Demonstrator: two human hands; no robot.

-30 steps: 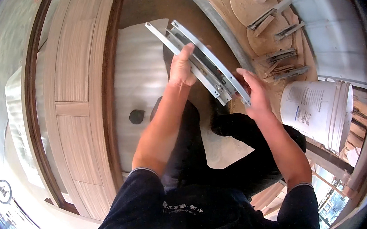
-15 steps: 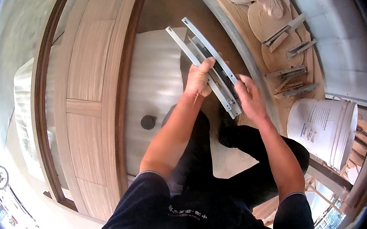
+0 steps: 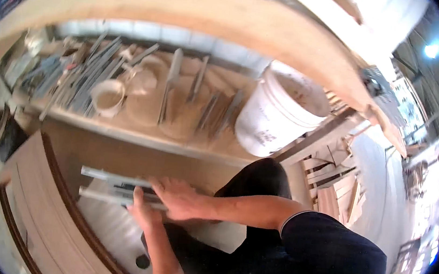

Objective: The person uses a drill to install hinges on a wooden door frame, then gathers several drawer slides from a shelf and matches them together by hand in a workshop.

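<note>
A pair of silvery metal drawer slides [image 3: 109, 177], with dark parts between the rails, lies across both hands at the lower left. My left hand [image 3: 145, 212] is closed round them from below, its thumb up over the rails. At their right end my right hand [image 3: 176, 196] grips them from above, its fingertips partly hidden and blurred. Below and left of the hands rests a wooden door panel [image 3: 60, 200] with a dark edge.
Ahead, a low shelf [image 3: 175, 143] carries many metal strips [image 3: 93, 76], a small tub [image 3: 107, 97] and a white bucket [image 3: 282, 111]. A thick wooden board [image 3: 191, 4] spans above it. Wood offcuts [image 3: 340, 197] lie at right; a dark bin [image 3: 1, 131] stands at left.
My view has swung to the right and up, bringing the shelf and bucket to the front. The drawer slides now lie nearly level across the view, still in both hands.
</note>
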